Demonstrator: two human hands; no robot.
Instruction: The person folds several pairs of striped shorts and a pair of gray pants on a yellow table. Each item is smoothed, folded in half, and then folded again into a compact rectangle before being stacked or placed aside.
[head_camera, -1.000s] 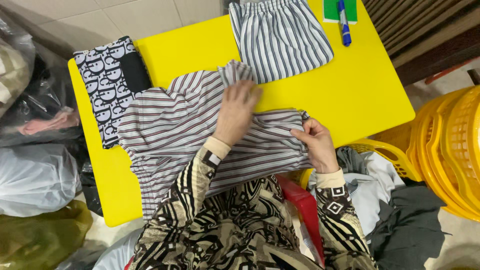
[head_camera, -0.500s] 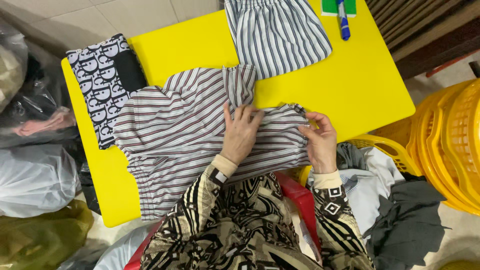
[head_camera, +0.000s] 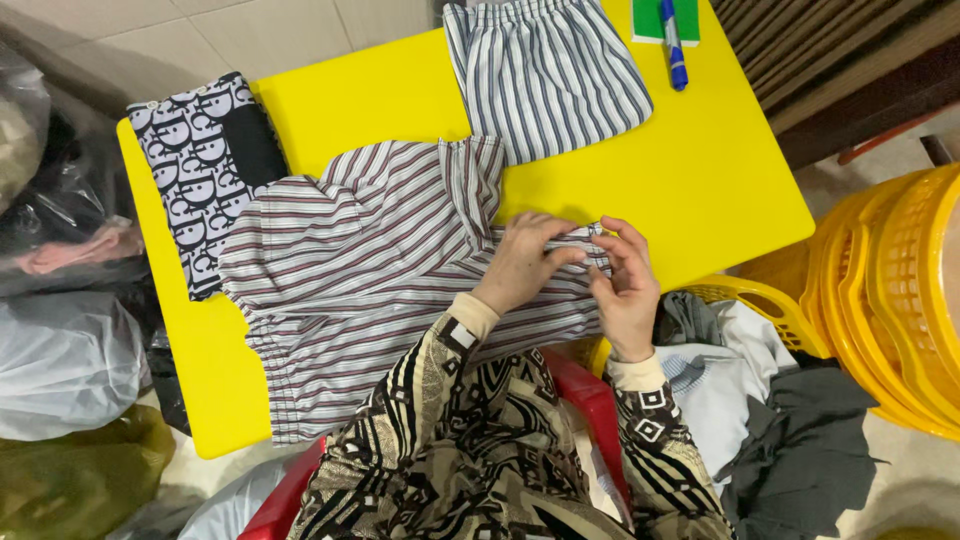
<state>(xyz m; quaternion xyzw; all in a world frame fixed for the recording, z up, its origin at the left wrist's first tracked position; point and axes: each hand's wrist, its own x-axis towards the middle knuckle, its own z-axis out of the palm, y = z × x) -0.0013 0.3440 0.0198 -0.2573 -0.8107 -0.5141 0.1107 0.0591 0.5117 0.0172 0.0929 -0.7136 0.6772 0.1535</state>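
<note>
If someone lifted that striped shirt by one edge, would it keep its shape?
Probably not: the striped shirt lies creased and folded over, so it looks thin and floppy. It likely weighs little, and might slide on the smooth yellow table.

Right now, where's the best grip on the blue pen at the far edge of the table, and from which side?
Grip the blue pen mid-barrel, from above, pinching across its width. It lies flat, lengthwise away from the person, partly on a green card on the yellow table, with both long sides free. Both hands are busy on the striped shirt.
</note>
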